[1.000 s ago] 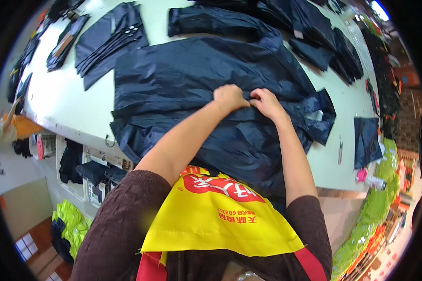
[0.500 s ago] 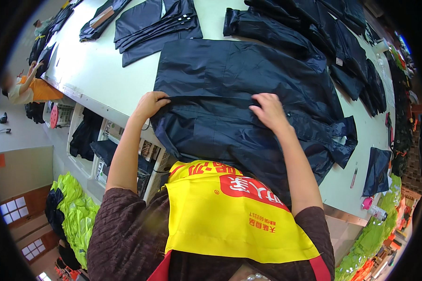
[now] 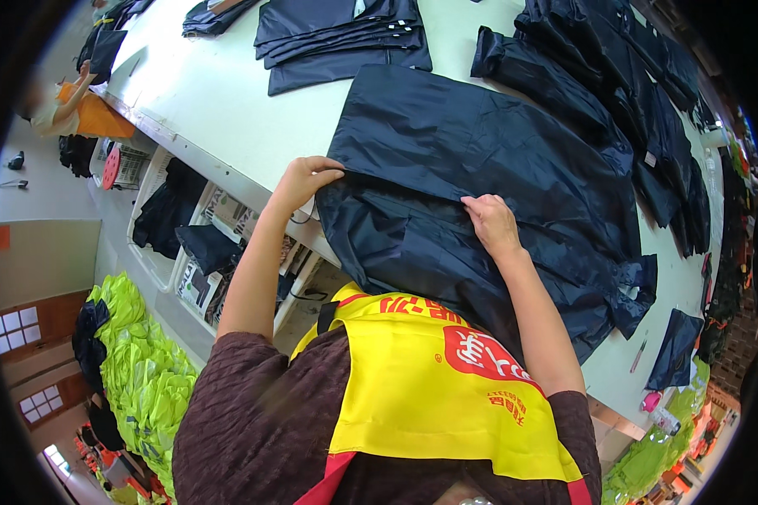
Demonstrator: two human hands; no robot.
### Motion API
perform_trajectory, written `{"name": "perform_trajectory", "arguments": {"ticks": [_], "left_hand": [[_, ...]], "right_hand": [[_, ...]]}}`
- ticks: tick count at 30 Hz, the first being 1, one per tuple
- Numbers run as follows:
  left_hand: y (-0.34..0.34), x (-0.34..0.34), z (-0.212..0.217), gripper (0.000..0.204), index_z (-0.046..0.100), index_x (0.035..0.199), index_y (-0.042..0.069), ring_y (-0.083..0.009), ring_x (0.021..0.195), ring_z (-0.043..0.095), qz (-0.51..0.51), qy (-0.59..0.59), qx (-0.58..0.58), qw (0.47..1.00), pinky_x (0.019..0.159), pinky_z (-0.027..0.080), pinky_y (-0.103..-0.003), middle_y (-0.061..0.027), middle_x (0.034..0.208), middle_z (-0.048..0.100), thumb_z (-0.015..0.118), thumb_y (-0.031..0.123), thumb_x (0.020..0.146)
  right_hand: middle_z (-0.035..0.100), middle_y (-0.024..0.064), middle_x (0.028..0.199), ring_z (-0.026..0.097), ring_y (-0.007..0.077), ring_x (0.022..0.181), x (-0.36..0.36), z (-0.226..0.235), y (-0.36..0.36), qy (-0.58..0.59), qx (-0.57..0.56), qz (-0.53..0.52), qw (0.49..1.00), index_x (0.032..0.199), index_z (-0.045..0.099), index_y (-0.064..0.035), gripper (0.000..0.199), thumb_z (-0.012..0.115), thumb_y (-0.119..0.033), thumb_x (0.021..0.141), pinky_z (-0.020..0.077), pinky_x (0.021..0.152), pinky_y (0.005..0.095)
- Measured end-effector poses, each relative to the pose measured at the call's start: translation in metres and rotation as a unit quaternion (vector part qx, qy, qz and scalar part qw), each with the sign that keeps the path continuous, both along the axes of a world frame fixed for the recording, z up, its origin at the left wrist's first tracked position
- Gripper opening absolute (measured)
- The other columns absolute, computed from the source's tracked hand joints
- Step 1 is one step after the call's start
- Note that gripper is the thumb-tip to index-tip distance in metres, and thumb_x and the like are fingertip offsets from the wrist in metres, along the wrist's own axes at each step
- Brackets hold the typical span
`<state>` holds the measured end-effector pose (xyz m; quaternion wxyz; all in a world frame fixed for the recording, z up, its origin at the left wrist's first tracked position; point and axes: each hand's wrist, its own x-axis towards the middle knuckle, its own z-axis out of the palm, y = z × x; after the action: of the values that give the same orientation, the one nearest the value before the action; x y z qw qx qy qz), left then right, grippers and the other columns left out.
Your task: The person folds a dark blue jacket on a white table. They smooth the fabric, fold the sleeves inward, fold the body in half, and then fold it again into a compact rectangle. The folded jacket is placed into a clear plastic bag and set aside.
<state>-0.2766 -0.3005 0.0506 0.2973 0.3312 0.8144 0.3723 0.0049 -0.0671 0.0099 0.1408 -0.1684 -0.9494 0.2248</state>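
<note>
A dark navy jacket (image 3: pixel 480 135) of thin, shiny cloth lies spread across the pale table, its collar end toward the right. A long fold or opening edge runs across its middle. My left hand (image 3: pixel 308 178) pinches this edge at the jacket's left end, thumb and fingers pressed together. Farther along the same edge, my right hand (image 3: pixel 493 222) is closed on the cloth with a fingertip pinch. The near part of the jacket hangs down against my yellow apron (image 3: pixel 429 396).
Folded dark garments (image 3: pixel 345 42) are stacked at the far side, and more dark garments (image 3: pixel 598 76) heap up at the right. A pen (image 3: pixel 638 355) and a bottle (image 3: pixel 665 421) lie near the right edge. Crates (image 3: pixel 202 278) stand below the table at left; another person (image 3: pixel 80 109) works beyond.
My right hand's fingers have gone from spread on the cloth to pinching the edge. My left hand keeps its pinch. The whole view has swung, shifting the table's contents rightward.
</note>
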Motion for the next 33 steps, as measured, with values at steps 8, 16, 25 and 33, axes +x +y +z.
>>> {"name": "perform_trajectory", "arguments": {"ticks": [8, 16, 25, 33], "left_hand": [[0.025, -0.017, -0.031, 0.026, 0.071, 0.092, 0.001, -0.0201, 0.072, 0.064, 0.018, 0.123, -0.026, 0.992, 0.072, 0.050, -0.030, -0.0147, 0.079, 0.068, 0.072, 0.021, 0.074], [0.029, -0.047, -0.024, 0.017, 0.071, 0.089, -0.002, -0.0093, 0.057, 0.055, -0.002, -0.099, -0.061, 0.993, 0.053, 0.047, -0.024, -0.0035, 0.067, 0.062, 0.071, 0.010, 0.078], [0.043, -0.052, -0.022, 0.014, 0.066, 0.086, 0.000, -0.0104, 0.054, 0.056, 0.047, -0.160, -0.127, 0.978, 0.053, 0.051, -0.023, -0.0024, 0.067, 0.060, 0.072, 0.010, 0.079], [0.069, -0.052, -0.008, 0.017, 0.061, 0.073, 0.005, -0.0109, 0.051, 0.055, 0.031, -0.107, -0.221, 0.969, 0.051, 0.051, -0.026, -0.0020, 0.061, 0.058, 0.076, 0.011, 0.075]], "right_hand": [[0.067, 0.0147, 0.085, 0.064, 0.0327, 0.085, -0.019, 0.007, 0.015, -0.072, -0.158, -0.100, 0.980, 0.092, 0.071, -0.0075, 0.017, 0.067, -0.016, 0.077, 0.0500, 0.076, 0.0394], [0.068, 0.0144, 0.086, 0.065, 0.0309, 0.087, -0.036, 0.016, 0.031, -0.178, -0.201, -0.129, 0.955, 0.084, 0.071, -0.0082, 0.017, 0.073, -0.017, 0.070, 0.0506, 0.079, 0.0393], [0.069, 0.0117, 0.085, 0.066, 0.0289, 0.088, -0.047, 0.010, 0.042, -0.235, -0.251, -0.139, 0.929, 0.079, 0.073, -0.0101, 0.017, 0.079, -0.016, 0.065, 0.0517, 0.082, 0.0363], [0.069, 0.0127, 0.085, 0.066, 0.0293, 0.090, -0.047, 0.015, 0.049, -0.261, -0.256, -0.143, 0.920, 0.078, 0.072, -0.0098, 0.018, 0.077, -0.025, 0.070, 0.0510, 0.083, 0.0363]]}}
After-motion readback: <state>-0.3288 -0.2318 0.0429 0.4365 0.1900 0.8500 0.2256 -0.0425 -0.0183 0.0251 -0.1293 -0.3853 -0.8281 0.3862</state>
